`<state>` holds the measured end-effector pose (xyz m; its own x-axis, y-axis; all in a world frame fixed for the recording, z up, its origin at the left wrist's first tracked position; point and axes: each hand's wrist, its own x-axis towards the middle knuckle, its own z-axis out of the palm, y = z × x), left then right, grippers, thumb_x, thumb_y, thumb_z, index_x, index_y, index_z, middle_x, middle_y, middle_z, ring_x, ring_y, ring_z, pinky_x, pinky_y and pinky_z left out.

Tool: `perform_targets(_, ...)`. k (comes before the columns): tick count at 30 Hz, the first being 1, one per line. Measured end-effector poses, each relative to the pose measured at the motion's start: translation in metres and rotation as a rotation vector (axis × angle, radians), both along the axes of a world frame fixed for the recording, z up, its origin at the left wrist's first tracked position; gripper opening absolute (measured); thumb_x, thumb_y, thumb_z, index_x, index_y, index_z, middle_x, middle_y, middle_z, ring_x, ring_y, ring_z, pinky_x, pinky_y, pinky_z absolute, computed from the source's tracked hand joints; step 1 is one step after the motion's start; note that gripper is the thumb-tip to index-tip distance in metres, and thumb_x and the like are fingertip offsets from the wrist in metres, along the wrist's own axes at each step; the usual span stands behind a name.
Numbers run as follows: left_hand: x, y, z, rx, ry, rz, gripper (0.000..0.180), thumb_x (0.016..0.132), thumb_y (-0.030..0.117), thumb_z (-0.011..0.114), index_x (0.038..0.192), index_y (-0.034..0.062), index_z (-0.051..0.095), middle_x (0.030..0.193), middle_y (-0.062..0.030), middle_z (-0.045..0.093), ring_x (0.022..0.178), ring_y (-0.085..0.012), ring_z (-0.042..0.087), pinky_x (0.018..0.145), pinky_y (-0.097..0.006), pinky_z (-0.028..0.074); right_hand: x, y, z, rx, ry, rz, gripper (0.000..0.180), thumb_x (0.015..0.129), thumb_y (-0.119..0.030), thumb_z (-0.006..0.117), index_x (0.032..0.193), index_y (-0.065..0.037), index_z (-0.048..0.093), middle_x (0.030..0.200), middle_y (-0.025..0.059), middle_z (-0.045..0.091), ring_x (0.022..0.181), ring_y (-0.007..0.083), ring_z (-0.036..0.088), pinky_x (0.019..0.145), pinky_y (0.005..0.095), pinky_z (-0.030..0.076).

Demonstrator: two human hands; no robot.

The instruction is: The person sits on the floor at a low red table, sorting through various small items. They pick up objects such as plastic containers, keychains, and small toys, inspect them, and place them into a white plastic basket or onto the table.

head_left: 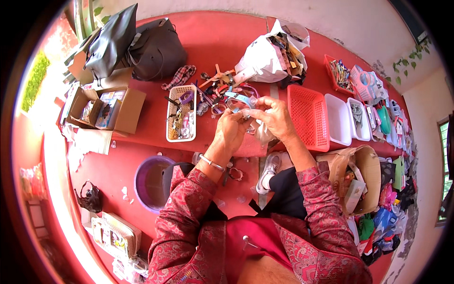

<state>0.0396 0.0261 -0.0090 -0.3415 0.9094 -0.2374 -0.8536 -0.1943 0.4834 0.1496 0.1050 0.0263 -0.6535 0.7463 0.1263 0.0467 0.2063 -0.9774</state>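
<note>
1. At the centre of the view, above a red worktop (156, 128), the left hand (231, 130) and right hand (274, 116) meet, fingertips pinched together on a small clear item that looks like a plastic wrapper (255, 130); it is too small to name for certain. Both are raised off the surface, seemingly so the fingers can work the piece freely.
2. Just beyond the fingertips lies a clear pair of goggles with a blue strap (239, 100), on the edge of a tangle of straps and small accessories (215, 83).
3. Left of the hands stands a white slotted basket (181, 113) holding small packaged items, within easy reach.
4. Right of the hands sits a red mesh basket (308, 117), then white trays (347, 118) in a row, likely laid out for sorting.
5. Farther back rest a white plastic bag (267, 57) spilling goods and a dark handbag (156, 49); an open cardboard box (106, 109) sits far left.
6. Below the worktop, a purple bucket (149, 182) stands by the person's knee.
</note>
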Motion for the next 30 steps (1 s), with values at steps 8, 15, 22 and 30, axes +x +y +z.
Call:
perform_targets(8,-0.016,-0.005,0.003,-0.083,0.195,0.043,0.036,0.077,-0.002,0.043,0.113,0.0007,0.046,0.108,-0.0090,0.050,0.094,-0.0192,0.051,0.085,-0.035,0.044,0.009,0.004,0.011,0.157,0.009,0.007,0.020,0.073,-0.008,0.065,0.087,0.004,0.058,0.075,0.0058,0.060,0.066,0.0097,0.057,0.058,0.0250,0.047)
perform_targets(15,-0.024,-0.012,0.023,0.055,1.295,0.028,0.054,0.068,0.004,0.059,0.120,0.0070,0.048,0.125,-0.0119,0.044,0.112,-0.0225,0.043,0.089,-0.032,0.037,0.027,0.007,0.033,0.012,-0.123,0.187,0.015,0.073,-0.007,0.061,0.083,0.003,0.057,0.075,0.0056,0.060,0.067,0.0092,0.056,0.060,0.0259,0.046)
perform_targets(22,-0.021,-0.019,0.052,0.064,1.267,-0.472,0.033,0.081,0.024,0.064,0.098,-0.0031,0.056,0.080,-0.0021,0.056,0.076,-0.0088,0.049,0.071,-0.026,0.042,0.041,0.018,0.033,-0.249,0.030,0.371,0.013,0.071,-0.006,0.058,0.083,0.000,0.055,0.076,0.0042,0.060,0.066,0.0085,0.055,0.060,0.0227,0.044)
perform_targets(30,-0.018,-0.020,0.032,0.203,1.060,-0.412,0.025,0.086,0.024,0.057,0.092,0.0005,0.057,0.084,-0.0006,0.056,0.077,-0.0095,0.049,0.075,-0.025,0.038,0.044,0.011,0.049,-0.149,-0.084,0.423,0.018,0.068,-0.005,0.058,0.083,0.004,0.057,0.075,0.0058,0.060,0.067,0.0094,0.054,0.060,0.0240,0.044)
